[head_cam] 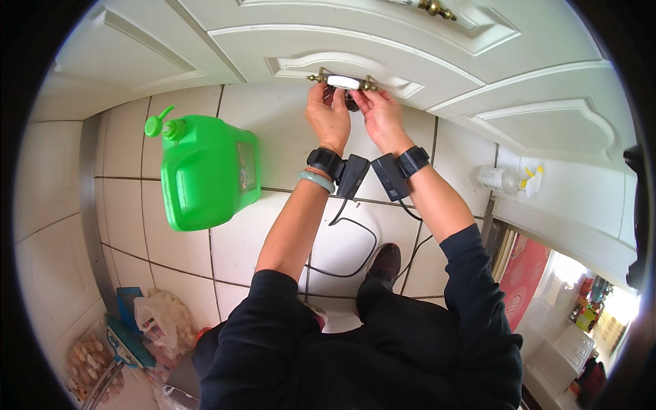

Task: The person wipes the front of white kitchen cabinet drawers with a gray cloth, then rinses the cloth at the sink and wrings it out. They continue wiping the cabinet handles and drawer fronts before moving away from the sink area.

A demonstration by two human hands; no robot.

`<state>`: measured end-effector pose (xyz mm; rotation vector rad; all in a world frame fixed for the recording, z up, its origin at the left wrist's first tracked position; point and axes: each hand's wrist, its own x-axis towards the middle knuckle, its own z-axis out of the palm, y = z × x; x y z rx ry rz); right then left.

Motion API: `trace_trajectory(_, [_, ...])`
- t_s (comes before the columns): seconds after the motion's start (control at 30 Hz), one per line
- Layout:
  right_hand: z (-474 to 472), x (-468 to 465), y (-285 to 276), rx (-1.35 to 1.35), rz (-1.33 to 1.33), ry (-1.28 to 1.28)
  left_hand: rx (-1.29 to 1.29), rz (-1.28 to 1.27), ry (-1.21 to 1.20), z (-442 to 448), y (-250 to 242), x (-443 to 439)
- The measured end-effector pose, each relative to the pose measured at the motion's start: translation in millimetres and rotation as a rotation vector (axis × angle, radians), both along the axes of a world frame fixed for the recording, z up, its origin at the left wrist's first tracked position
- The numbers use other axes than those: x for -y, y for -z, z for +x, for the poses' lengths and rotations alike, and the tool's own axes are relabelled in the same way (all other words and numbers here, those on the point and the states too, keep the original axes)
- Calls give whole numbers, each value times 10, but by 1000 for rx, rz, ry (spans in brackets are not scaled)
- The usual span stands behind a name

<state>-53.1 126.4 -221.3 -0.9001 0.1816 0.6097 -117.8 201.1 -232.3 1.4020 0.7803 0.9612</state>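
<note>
Both of my hands are raised to a white and brass drawer handle [343, 82] on a white panelled cabinet front [294, 64]. My left hand [329, 115] is at the handle's left end, thumb and fingers close together. At the right end, just under the brass finial, is my right hand [382, 115]. A small dark object [351, 102] shows between the fingertips, below the handle; what it is, and which hand has it, I cannot tell. Each wrist bears a black strap with a black box, and a jade-coloured bangle [316, 179] circles the left wrist.
A green plastic jerrycan [205, 174] stands on the tiled floor at left, its cap flipped up. To the right lies a clear spray bottle [499, 180] with a yellow and white trigger head. Black cables [376, 241] loop over the floor. A broom head [128, 343] and plastic bags [166, 318] are lower left.
</note>
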Motion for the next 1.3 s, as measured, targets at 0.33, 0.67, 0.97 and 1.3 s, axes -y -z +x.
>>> trace_trajectory(0.33, [141,707,-59,17,-31,290,53,-355,411,257,-71,463])
trace_trajectory(0.67, [-76,44,56,120,131,-83,463,-721,172,-89,19,-91])
trace_trajectory(0.97, [-187,-154,-44,205,-194,81,372,-692,177,-87,-129,-38])
trace_trajectory(1.3, [-103,15,18,328,-146,107,282,-504,316,31,-102,77])
